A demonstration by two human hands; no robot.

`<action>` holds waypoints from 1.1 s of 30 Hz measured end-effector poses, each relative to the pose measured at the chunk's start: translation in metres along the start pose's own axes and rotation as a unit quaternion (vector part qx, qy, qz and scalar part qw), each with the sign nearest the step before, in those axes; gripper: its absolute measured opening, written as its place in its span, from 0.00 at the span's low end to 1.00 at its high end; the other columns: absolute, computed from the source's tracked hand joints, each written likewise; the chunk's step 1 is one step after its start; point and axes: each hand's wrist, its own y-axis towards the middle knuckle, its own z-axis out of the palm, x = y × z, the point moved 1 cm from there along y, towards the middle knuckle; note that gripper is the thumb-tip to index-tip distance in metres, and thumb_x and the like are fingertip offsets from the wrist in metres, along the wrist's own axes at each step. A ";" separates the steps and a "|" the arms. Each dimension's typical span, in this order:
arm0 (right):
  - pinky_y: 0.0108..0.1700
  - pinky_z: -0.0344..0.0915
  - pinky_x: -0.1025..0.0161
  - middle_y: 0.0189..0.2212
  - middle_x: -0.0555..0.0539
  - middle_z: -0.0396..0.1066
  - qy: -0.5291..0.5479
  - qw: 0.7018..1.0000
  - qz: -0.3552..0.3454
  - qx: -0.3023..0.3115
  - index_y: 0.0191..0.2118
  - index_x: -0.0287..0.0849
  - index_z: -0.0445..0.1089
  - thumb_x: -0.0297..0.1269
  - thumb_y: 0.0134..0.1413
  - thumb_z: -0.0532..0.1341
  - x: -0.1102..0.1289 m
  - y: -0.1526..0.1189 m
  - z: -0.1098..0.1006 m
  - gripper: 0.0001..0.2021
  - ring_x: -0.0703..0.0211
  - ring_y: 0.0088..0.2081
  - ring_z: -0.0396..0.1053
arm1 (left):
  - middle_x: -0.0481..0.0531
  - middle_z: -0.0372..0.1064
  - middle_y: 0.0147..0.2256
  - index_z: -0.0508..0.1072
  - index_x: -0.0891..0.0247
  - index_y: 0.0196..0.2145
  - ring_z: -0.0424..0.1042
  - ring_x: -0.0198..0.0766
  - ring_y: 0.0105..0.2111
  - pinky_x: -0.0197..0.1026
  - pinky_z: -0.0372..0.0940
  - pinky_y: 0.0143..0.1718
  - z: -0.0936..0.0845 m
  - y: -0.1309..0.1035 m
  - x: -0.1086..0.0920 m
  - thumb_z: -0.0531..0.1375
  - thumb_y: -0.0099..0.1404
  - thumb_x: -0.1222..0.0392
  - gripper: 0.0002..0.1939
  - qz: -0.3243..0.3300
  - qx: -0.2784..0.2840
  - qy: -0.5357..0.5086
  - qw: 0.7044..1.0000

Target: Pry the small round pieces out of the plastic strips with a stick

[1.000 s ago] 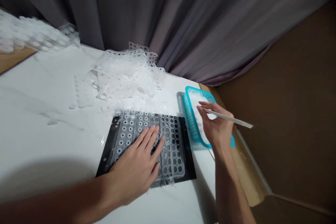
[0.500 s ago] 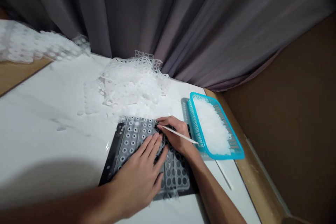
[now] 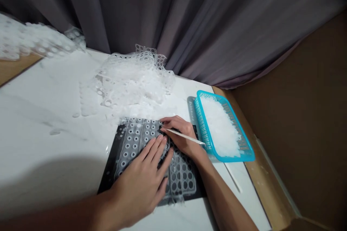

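My left hand (image 3: 148,171) lies flat, fingers stretched out, on a clear plastic sheet (image 3: 132,139) patterned with rows of round rings and holes. Under the sheet is a black mat (image 3: 108,173). My right hand (image 3: 181,135) is closed around a thin white stick (image 3: 185,136), its near end slanting back over the wrist. The stick's working tip is hidden by the fingers at the upper part of the sheet. On the sheet's right side the round spots (image 3: 187,177) look dark. Small round bits are scattered along the mat's left edge.
A blue plastic basket (image 3: 204,130) filled with small white pieces (image 3: 222,126) stands at the right. Another white stick (image 3: 233,178) lies below it. Piled perforated plastic sheets (image 3: 132,79) lie at the back, with more sheets (image 3: 35,41) at far left. A grey curtain (image 3: 141,11) hangs behind.
The view has shifted slightly, so the table's things sit a little differently in the picture. Both hands keep nearly the same place on the sheet.
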 end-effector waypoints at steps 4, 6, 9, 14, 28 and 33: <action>0.56 0.77 0.50 0.52 0.45 0.83 -0.029 0.999 -0.014 0.016 0.40 0.48 0.79 0.36 0.73 0.65 0.002 0.001 -0.001 0.06 0.52 0.51 0.80 | 0.65 0.63 0.73 0.69 0.68 0.72 0.54 0.60 0.77 0.60 0.38 0.79 0.001 -0.001 -0.001 0.54 0.78 0.42 0.35 -0.006 0.003 -0.004 1.000; 0.56 0.77 0.49 0.53 0.44 0.83 -0.080 0.996 -0.038 0.029 0.43 0.48 0.79 0.33 0.75 0.63 0.004 0.001 0.000 0.07 0.51 0.52 0.80 | 0.66 0.64 0.72 0.70 0.68 0.71 0.55 0.60 0.76 0.60 0.37 0.79 0.003 -0.002 -0.002 0.54 0.78 0.42 0.35 -0.010 0.002 -0.007 1.000; 0.54 0.78 0.48 0.57 0.40 0.81 -0.180 0.979 -0.082 0.045 0.47 0.47 0.80 0.29 0.75 0.61 0.006 -0.003 0.003 0.09 0.47 0.51 0.80 | 0.69 0.67 0.69 0.74 0.69 0.68 0.61 0.63 0.74 0.60 0.35 0.79 0.007 -0.003 -0.003 0.54 0.78 0.41 0.34 -0.010 -0.004 -0.001 1.000; 0.50 0.80 0.53 0.60 0.39 0.80 -0.225 0.972 -0.064 -0.008 0.51 0.48 0.79 0.28 0.73 0.61 0.002 -0.004 0.014 0.11 0.46 0.52 0.82 | 0.69 0.71 0.67 0.74 0.69 0.68 0.65 0.65 0.71 0.61 0.34 0.78 0.011 -0.003 0.000 0.54 0.77 0.41 0.34 0.004 -0.023 0.028 0.999; 0.57 0.75 0.38 0.52 0.39 0.83 -0.279 0.904 0.131 -0.295 0.40 0.48 0.79 0.33 0.68 0.65 0.016 -0.022 -0.109 0.04 0.35 0.53 0.81 | 0.62 0.68 0.70 0.51 0.58 0.80 0.56 0.57 0.76 0.56 0.36 0.78 0.029 -0.005 0.017 0.56 0.76 0.35 0.45 0.060 -0.107 0.078 0.989; 0.59 0.74 0.42 0.53 0.40 0.83 -0.156 0.951 0.089 -0.252 0.37 0.47 0.78 0.35 0.67 0.68 0.028 -0.012 -0.097 0.04 0.40 0.54 0.80 | 0.60 0.66 0.71 0.52 0.55 0.80 0.58 0.59 0.75 0.57 0.39 0.77 0.042 -0.009 0.019 0.55 0.75 0.34 0.44 0.055 -0.106 0.096 0.988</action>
